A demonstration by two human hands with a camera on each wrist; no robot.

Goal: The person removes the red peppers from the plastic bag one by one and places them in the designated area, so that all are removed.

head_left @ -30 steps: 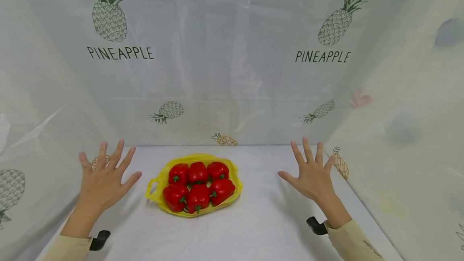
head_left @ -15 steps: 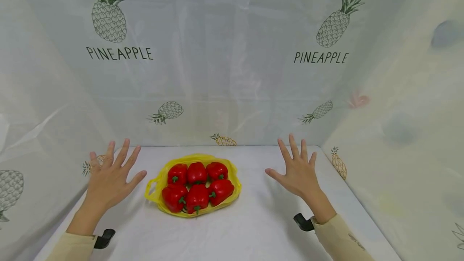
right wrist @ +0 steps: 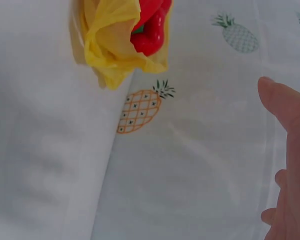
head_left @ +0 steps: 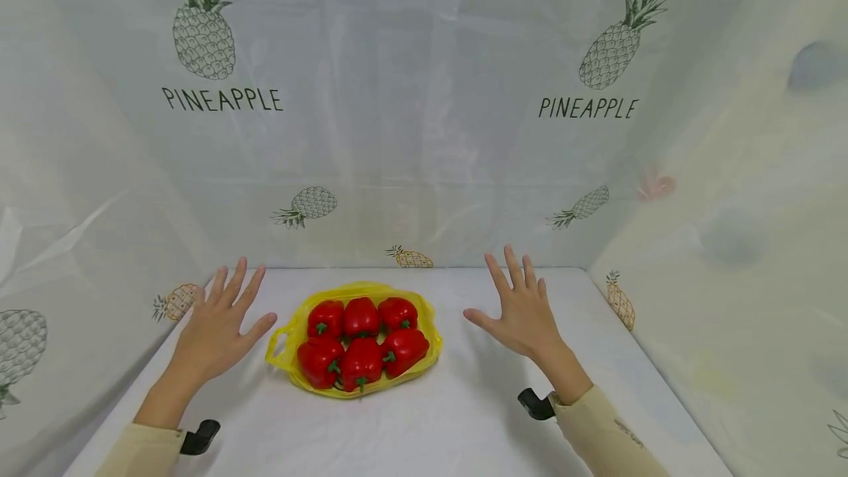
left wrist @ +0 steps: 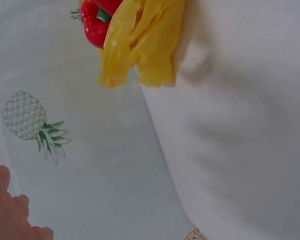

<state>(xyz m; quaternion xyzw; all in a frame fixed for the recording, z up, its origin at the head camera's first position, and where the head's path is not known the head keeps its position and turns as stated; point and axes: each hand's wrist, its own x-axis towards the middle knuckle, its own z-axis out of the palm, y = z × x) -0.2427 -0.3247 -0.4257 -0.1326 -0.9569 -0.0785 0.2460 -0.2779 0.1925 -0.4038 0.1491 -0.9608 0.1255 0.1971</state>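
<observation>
Several red bell peppers [head_left: 361, 361] with green stems lie in two rows inside a yellow plastic bag [head_left: 361, 288], spread open on the white table. One loop handle of the bag sticks out at its left. To the left of the bag, my left hand [head_left: 215, 336] hovers with fingers spread and nothing held. My right hand [head_left: 528, 321] is held up to the right of the bag, its fingers also spread and holding nothing. Both wrist views show the bag's crumpled yellow side at the top, with a red pepper [left wrist: 95, 27] peeking out in the left one.
A white table [head_left: 424, 433] runs back to a hanging pale curtain [head_left: 397, 131] printed with pineapples. The curtain also closes in the left and right sides. A small black device [head_left: 200, 437] sits at the left cuff, and another black device [head_left: 535, 404] at the right.
Both hands have moved inward toward the bag, the right one farther than the left. The bag and peppers stay where they were.
</observation>
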